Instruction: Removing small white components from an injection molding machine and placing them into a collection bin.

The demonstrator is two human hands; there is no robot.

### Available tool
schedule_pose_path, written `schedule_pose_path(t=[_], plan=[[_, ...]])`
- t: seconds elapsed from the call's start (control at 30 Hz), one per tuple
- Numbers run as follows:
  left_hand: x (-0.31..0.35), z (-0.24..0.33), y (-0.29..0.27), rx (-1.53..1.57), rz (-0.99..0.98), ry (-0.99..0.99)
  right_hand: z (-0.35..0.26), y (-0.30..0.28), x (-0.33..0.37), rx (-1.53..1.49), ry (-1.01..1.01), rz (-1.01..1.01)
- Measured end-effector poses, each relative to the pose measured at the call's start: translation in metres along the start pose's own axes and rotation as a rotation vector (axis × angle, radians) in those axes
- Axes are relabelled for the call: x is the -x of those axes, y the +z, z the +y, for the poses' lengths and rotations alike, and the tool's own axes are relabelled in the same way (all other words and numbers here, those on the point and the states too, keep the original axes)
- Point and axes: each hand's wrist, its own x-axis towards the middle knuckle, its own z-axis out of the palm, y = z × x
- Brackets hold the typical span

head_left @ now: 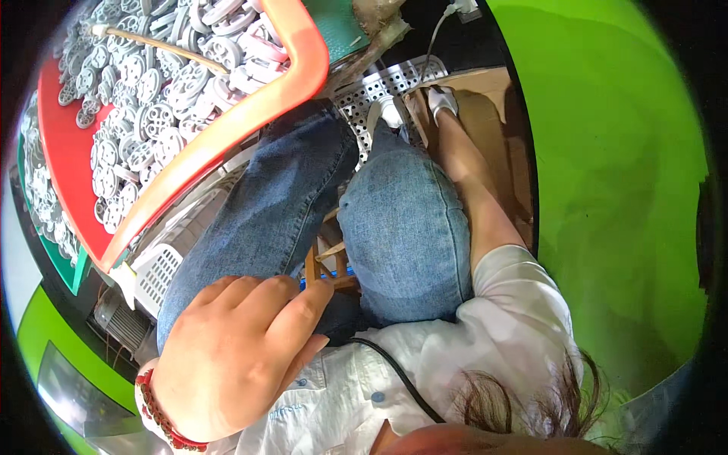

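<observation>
My left hand (235, 345) hangs back-up above my lap, with a red beaded bracelet at the wrist. Its index finger and thumb are apart and nothing shows between them; the other fingertips are hidden. Down past my right knee reaches my right arm, over a cardboard box (493, 114). At its end, my right hand (446, 115) is small in view and its fingers are mostly hidden. A whitish thing (438, 97) shows at that hand; its kind cannot be made out.
At the far left, a red bin (64, 174) holds many grey plastic wheel-like parts (159, 117) and a thin stick (163, 47). Beside it are a green bin (64, 262) and a white slotted basket (161, 273). A perforated metal panel (356, 102) lies beyond my knees. Green floor (614, 152) spreads rightward.
</observation>
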Motion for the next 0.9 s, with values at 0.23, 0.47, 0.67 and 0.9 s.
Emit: schedule_pose_path(t=[0.23, 0.47, 0.67, 0.9], plan=[[0.002, -0.002, 0.002, -0.002, 0.015, 0.004, 0.030, 0.053, -0.044, 0.053, -0.191, 0.097], [0.003, -0.003, 0.002, -0.014, 0.004, -0.002, 0.021, 0.034, -0.017, -0.064, -0.059, 0.174], [0.003, -0.003, 0.002, -0.013, -0.023, -0.011, 0.011, 0.021, -0.012, -0.037, -0.177, 0.108], [0.002, -0.003, 0.003, 0.003, 0.010, -0.005, 0.005, 0.020, -0.005, 0.098, -0.145, 0.175]])
